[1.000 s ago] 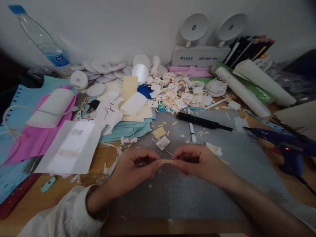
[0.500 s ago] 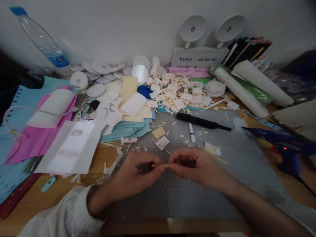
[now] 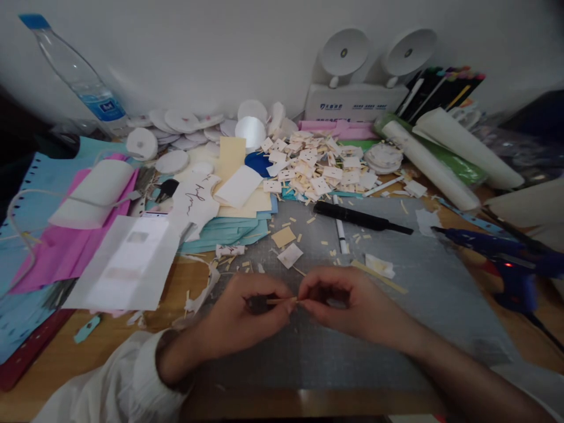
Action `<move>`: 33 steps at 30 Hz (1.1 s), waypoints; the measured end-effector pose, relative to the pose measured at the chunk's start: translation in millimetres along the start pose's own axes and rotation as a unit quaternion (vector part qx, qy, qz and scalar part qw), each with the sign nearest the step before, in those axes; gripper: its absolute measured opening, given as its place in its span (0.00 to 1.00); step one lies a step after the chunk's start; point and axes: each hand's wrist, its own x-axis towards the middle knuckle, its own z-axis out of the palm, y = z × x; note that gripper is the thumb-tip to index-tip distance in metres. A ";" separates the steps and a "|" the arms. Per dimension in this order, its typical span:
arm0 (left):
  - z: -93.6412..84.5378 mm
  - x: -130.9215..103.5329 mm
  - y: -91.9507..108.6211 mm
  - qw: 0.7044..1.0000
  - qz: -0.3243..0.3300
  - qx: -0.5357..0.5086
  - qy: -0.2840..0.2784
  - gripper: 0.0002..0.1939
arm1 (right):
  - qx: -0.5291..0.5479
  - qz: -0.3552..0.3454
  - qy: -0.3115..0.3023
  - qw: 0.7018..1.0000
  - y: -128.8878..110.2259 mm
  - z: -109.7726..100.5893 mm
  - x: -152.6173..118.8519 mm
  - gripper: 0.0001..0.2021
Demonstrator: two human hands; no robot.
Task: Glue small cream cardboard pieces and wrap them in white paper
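Observation:
Over the grey cutting mat, my left hand pinches a thin yellowish strip between thumb and fingers. My right hand is closed in a pinch at the strip's right end, its fingertips meeting those of my left hand. The fingertips hide most of that end. Just beyond the hands lie a small white square with a thin stick under it and a yellow paper piece. A long yellow strip lies beyond my right hand.
A heap of small white cards stands at the back. A black cutter and a white pen lie on the mat. At the right is a blue glue gun with a red light; at the left, white paper and a bottle.
My hands have shifted slightly, with the fingertips now closer together. Less of the yellowish strip shows between them.

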 end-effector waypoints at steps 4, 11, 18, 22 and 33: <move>1.6 -0.1 0.8 1.000 0.002 0.000 -0.003 0.11 | -0.033 -0.011 0.004 0.999 1.1 1.6 -0.1 0.04; 3.3 0.0 -0.1 1.000 -0.007 0.027 -0.006 0.10 | -0.060 -0.014 0.003 0.998 4.0 1.7 -1.8 0.02; 5.1 0.3 1.1 0.994 -0.068 -0.091 -0.006 0.13 | -0.124 -0.083 0.034 0.988 0.4 4.0 -4.9 0.04; 7.0 1.6 -0.7 0.959 -0.148 -0.240 -0.013 0.12 | -0.202 -0.188 0.066 0.959 6.7 4.5 -8.0 0.05; 2.1 5.9 -11.4 0.895 -0.169 -0.405 0.079 0.08 | -0.337 -0.388 0.129 0.848 -5.8 -8.3 -23.3 0.11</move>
